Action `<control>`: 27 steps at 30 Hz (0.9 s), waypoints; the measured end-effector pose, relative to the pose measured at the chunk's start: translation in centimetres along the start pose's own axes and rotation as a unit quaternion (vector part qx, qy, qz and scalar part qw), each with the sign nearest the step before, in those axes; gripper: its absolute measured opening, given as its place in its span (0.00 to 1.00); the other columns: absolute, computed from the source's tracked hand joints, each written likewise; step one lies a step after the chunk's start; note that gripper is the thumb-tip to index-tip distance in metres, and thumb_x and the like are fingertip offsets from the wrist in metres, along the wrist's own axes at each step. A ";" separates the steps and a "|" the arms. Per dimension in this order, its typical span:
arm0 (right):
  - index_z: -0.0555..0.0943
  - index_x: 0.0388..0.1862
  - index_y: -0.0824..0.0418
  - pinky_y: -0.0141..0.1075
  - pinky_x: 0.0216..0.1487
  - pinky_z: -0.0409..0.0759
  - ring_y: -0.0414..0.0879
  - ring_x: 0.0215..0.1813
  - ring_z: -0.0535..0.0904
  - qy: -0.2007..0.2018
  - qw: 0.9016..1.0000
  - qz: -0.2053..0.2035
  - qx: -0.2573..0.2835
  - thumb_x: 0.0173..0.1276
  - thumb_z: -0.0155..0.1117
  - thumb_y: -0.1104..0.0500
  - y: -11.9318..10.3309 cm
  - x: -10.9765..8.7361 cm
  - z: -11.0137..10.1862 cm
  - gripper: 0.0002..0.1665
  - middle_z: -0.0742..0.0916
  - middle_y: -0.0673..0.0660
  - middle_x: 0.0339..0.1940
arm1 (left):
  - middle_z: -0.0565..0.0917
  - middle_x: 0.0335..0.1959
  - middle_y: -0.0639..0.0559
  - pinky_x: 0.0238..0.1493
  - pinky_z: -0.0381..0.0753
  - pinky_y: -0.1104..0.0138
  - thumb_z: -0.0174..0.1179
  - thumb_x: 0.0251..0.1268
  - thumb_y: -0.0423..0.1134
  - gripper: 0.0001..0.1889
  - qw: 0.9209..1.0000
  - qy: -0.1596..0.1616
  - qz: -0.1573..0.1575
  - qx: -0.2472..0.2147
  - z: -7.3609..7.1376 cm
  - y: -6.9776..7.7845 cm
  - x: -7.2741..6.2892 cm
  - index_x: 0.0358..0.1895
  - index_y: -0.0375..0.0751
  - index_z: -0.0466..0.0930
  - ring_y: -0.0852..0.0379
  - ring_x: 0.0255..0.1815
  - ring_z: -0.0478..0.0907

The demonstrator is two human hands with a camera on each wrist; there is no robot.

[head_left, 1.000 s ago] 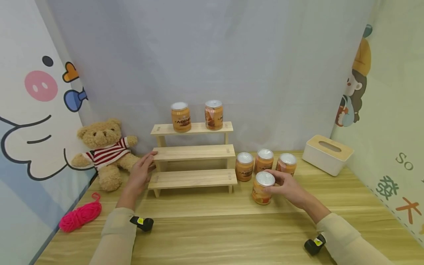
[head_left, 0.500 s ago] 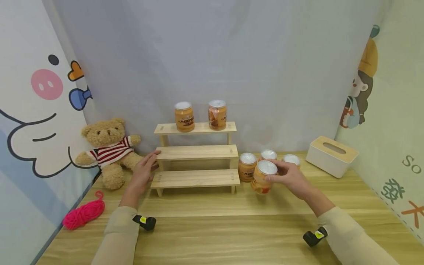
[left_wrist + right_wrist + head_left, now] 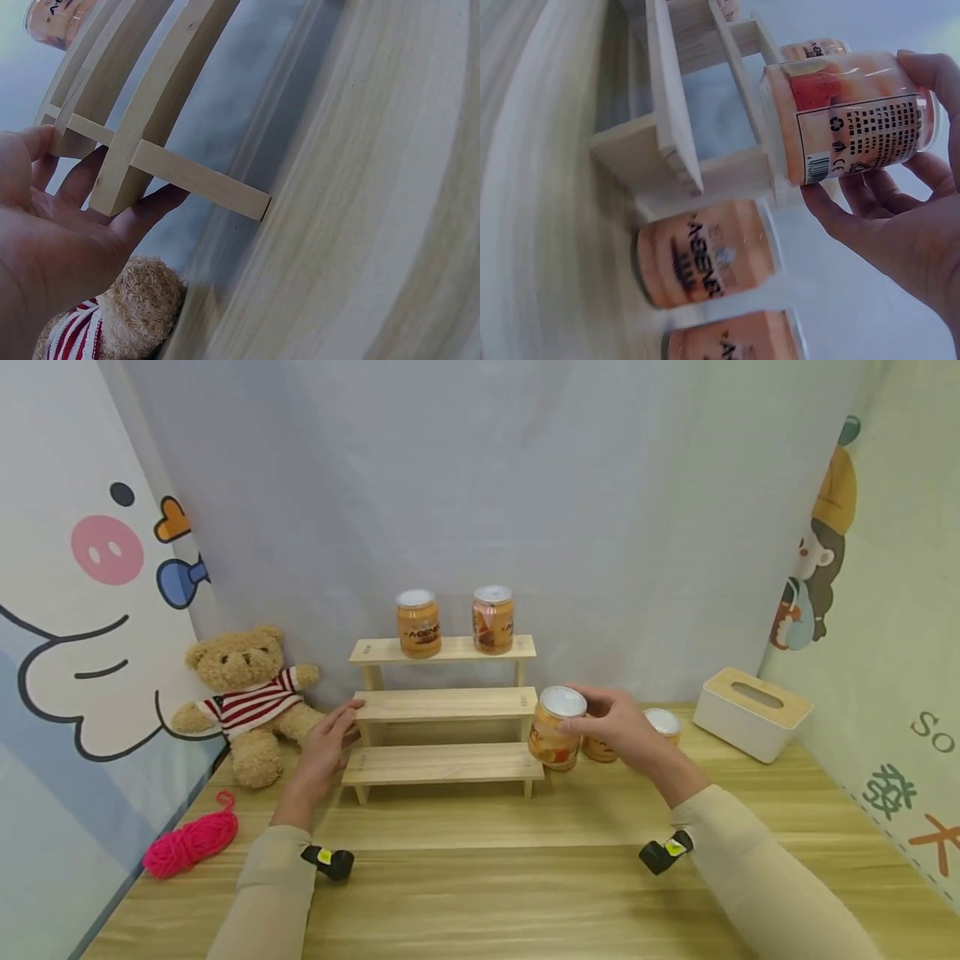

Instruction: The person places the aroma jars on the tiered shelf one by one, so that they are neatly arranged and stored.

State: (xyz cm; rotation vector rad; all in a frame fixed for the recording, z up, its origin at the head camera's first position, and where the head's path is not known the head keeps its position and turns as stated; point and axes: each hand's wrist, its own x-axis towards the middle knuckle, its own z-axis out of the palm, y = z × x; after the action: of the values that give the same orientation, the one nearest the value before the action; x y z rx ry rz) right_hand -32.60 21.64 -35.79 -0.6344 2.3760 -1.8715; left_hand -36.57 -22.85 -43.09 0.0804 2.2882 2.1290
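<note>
My right hand (image 3: 618, 731) grips an orange can (image 3: 552, 739) with a silver lid, thumb on one side and fingers on the other. The can is raised and slightly tilted at the right end of a three-tier wooden shelf (image 3: 442, 704); in the right wrist view its printed label (image 3: 847, 124) faces the camera. My left hand (image 3: 326, 752) holds the shelf's left end, the thumb at a board's edge and fingers beneath in the left wrist view. Two similar cans, a left one (image 3: 419, 631) and a right one (image 3: 492, 625), stand on the top tier.
More orange cans stand on the table right of the shelf, partly hidden by my right hand, including the far one (image 3: 666, 727). A tissue box (image 3: 752, 714) is at the back right. Left are a teddy bear (image 3: 251, 702) and pink yarn (image 3: 191, 845).
My right hand has lifted the can off the table and carried it left and up, beside the shelf's middle tier. My left hand keeps its place on the shelf.
</note>
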 end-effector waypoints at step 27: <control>0.75 0.70 0.63 0.44 0.54 0.78 0.51 0.56 0.80 -0.015 0.998 0.005 0.057 0.65 0.73 0.61 -3.3 10.3 8.6 0.34 0.84 0.61 0.56 | 0.58 0.79 0.46 0.61 0.69 0.45 0.44 0.80 0.59 0.29 1.000 0.010 -0.009 -0.014 0.1 0.0 0.3 0.76 0.53 0.64 0.43 0.76 0.60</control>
State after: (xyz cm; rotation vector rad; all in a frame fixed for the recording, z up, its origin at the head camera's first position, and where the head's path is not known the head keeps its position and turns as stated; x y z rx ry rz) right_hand -38.59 9.56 -32.77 -0.6354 2.2296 -1.9623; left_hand -36.87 -22.76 -43.13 0.0403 2.2593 2.1629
